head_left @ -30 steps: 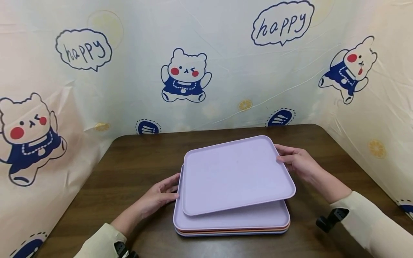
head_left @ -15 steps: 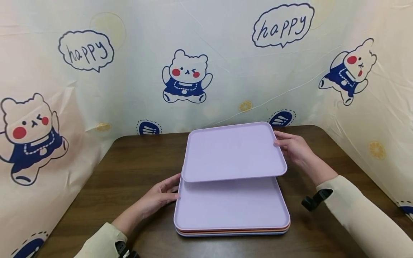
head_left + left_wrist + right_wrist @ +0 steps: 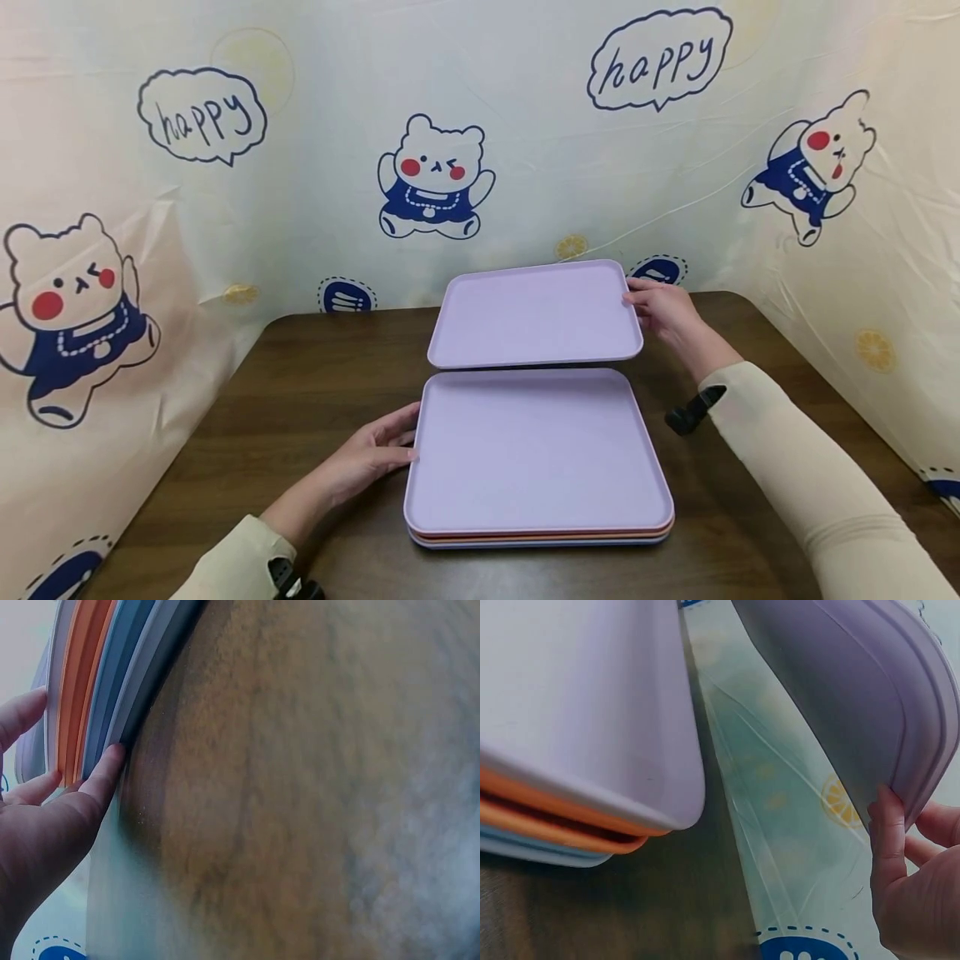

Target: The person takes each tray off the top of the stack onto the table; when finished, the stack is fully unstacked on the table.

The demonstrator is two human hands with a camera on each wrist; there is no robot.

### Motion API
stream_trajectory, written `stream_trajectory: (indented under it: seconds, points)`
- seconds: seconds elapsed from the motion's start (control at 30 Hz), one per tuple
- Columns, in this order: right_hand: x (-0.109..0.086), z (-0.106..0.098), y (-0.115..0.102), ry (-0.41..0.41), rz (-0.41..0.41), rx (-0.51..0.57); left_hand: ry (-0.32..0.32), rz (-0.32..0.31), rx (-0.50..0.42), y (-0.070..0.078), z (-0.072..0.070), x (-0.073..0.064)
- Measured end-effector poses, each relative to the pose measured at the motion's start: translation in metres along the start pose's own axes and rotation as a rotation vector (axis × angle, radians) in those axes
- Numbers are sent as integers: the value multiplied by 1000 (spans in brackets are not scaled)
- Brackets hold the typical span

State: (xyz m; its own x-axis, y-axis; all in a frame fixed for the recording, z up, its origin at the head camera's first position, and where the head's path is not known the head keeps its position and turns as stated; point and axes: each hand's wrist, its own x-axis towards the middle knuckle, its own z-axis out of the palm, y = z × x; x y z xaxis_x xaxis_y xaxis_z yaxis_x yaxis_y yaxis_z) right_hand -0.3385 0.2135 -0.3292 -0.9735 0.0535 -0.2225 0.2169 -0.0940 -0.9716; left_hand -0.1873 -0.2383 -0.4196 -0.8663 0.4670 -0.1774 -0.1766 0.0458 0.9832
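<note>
Cream-sleeved, the R arm (image 3: 810,467) is stretching fwd & inward over the R side of the dark wood table (image 3: 322,375), slanting from near R twd far centre. L arm (image 3: 236,558), same cream fabric, is lying lower & nearer the body, angling in twd centre. A black device (image 3: 693,410) is sitting at the R cuff.

R hand (image 3: 667,308) is pinching the R edge of a lilac tray (image 3: 536,317), digits set close w/ just the rim btwn them; the R wrist view is showing digits on both sides of that rim. L hand (image 3: 367,454) is spreading its fingers fairly wide, tips touching the L side of the tray stack (image 3: 540,540).

Lilac tray is hanging L of the R hand, raised off the table, just beyond the stack; its underside is showing in the R wrist view. A thin strip of table is showing btwn its near edge & the top tray (image 3: 540,458), also lilac. Tray stack is lying flat, directly R of the L hand, orange rims (image 3: 79,660) & blue rims (image 3: 106,682) showing under the top tray.

Cloth (image 3: 525,83) w/ bears (image 3: 431,200) & "happy" bubbles (image 3: 202,117) is hanging behind & at both sides.
</note>
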Motion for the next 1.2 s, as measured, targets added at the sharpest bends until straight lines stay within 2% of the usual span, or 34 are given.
stream_trajectory:
  seconds: [0.23, 0.4, 0.8, 1.2]
  points:
    - [20, 8, 2, 14, 11, -24, -2, -4, -4, 1, 0, 0]
    - [27, 16, 6, 42, 25, -97, 3, -22, -2, 2, 0, 0]
    - [42, 23, 20, 72, 37, -176, -4, -17, 28, 0, -2, 0]
    - [49, 12, 26, -6, 58, -177, -1, -18, 41, 1, -2, 0]
